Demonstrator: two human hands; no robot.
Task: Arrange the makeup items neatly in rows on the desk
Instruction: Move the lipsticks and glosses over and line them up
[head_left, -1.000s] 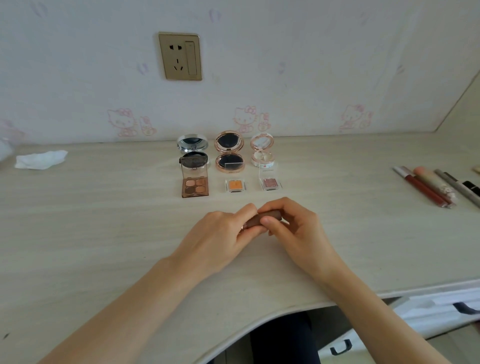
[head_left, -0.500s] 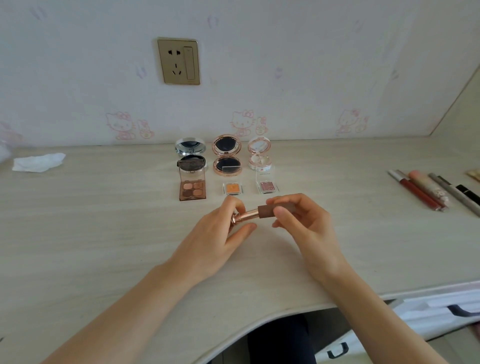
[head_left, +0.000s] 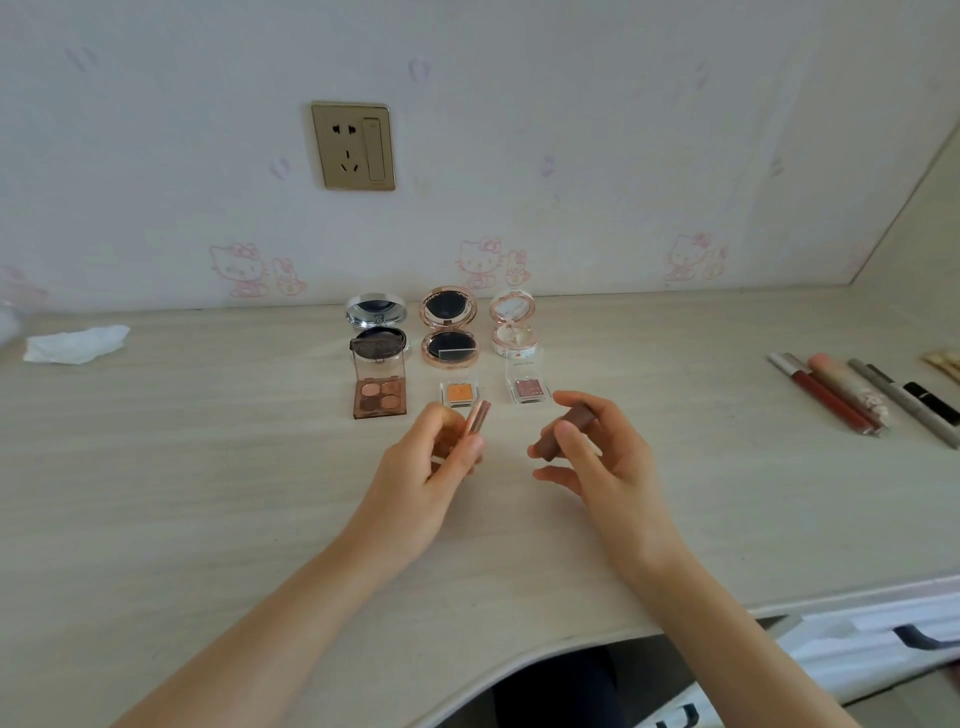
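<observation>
The lipstick (head_left: 475, 415) is now in two pieces: a second ago both hands met around the closed tube, and half a second ago the brown cap was just sliding off the rose-gold barrel. Now the left hand (head_left: 431, 467) pinches the barrel between thumb and fingertips, tilted up, while the right hand (head_left: 587, 452) holds the cap (head_left: 563, 428) clamped between thumb and forefinger, its other fingers spread loosely; the two parts are clearly apart. Judging from this, the lipstick is being opened for display like the items beyond the fingertips: the eyeshadow quad (head_left: 379, 397), the orange single pan (head_left: 458, 393) and the pink single pan (head_left: 529, 389), with three open compacts (head_left: 448, 330) behind them. It still has to be set down in a row.
</observation>
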